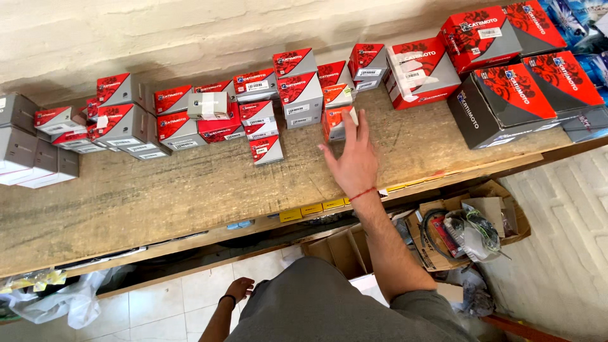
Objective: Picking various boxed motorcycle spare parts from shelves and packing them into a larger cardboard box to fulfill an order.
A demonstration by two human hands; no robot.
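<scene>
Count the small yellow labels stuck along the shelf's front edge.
3. The yellow labels sit in a row on the wooden shelf edge, just left of the right hand's wrist. More may be hidden behind the forearm.

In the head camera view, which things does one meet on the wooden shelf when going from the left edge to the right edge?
Grey boxes → red-and-grey boxes → white taped box → lone small red box → right hand by the orange box → large red box → large black-and-red boxes.
</scene>
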